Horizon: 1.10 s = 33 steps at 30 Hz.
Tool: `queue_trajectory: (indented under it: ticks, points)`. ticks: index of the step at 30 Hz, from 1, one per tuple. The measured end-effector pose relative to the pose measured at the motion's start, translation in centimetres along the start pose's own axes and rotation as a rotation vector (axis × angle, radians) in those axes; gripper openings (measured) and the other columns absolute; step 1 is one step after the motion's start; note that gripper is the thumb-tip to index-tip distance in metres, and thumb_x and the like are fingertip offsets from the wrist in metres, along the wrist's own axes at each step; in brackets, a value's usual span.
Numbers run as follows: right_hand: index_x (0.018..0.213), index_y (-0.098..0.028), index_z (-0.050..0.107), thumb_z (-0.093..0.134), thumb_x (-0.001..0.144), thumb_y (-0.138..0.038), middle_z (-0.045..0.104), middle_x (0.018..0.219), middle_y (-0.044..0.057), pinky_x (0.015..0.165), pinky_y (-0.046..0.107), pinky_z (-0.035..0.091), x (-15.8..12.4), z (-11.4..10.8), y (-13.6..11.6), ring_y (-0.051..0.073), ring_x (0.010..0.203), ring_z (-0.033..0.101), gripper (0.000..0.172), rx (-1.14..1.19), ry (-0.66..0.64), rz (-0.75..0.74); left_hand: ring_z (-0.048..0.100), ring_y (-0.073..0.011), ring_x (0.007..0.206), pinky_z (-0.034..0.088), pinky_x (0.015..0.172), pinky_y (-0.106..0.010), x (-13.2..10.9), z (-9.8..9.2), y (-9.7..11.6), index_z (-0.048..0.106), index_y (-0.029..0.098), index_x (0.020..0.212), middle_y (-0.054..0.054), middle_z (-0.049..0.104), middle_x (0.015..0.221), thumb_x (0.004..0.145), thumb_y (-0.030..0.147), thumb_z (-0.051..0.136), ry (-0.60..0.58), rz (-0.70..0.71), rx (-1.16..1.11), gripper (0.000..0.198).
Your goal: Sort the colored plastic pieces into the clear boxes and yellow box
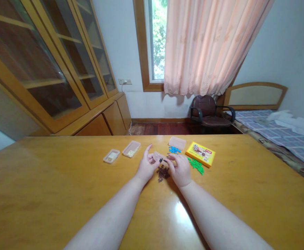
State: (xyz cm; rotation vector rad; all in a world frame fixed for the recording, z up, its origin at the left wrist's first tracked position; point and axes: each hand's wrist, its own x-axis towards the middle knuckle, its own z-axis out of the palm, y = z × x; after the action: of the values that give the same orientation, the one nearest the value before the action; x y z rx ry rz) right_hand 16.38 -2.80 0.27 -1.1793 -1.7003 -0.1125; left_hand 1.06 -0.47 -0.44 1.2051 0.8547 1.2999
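Note:
Above the table my left hand point(146, 166) holds a small clear plastic piece point(157, 156) between thumb and fingers; whether it is a bag or a lid I cannot tell. A small dark spot shows at my left thumb tip, too small to make out. My right hand point(180, 169) has its fingertips closed at the right edge of the same plastic. Under and between the hands lies a loose pile of dark brown small pieces point(163, 172). Blue small pieces point(174, 150) are heaped just beyond my right hand, and green ones point(196, 166) to its right.
A yellow box point(201, 153) with a printed picture lies right of the hands. Behind the blue pieces rests a clear lid-like tray point(177, 143). Two clear containers point(136, 145) with pale contents stand left on the wooden table point(63, 187). Beyond are a chair point(206, 107) and a bed.

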Motion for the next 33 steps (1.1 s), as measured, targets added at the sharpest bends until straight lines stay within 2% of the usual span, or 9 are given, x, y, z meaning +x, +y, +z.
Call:
queue_trajectory:
  ticks: [17, 33]
  points:
    - [0.092, -0.018, 0.062, 0.053, 0.082, -0.030, 0.066, 0.078, 0.003, 0.072, 0.030, 0.040, -0.05, 0.07, -0.19, 0.016, 0.074, 0.056, 0.018, -0.050, -0.007, 0.012, 0.060, -0.0110, 0.073, 0.045, 0.073, -0.024, -0.08, 0.51, 0.15, 0.010, 0.021, 0.138, 0.000, 0.061, 0.078, 0.067, 0.023, 0.067, 0.032, -0.025, 0.005, 0.091]
    - [0.096, -0.018, 0.061, 0.048, 0.085, -0.029, 0.065, 0.081, 0.005, 0.074, 0.031, 0.039, -0.15, 0.25, -0.12, 0.017, 0.077, 0.055, 0.020, -0.107, -0.047, 0.022, 0.059, -0.0079, 0.067, 0.046, 0.069, -0.022, -0.12, 0.79, 0.17, 0.013, 0.020, 0.138, 0.003, 0.059, 0.071, 0.069, 0.021, 0.064, 0.011, -0.029, 0.023, 0.086]
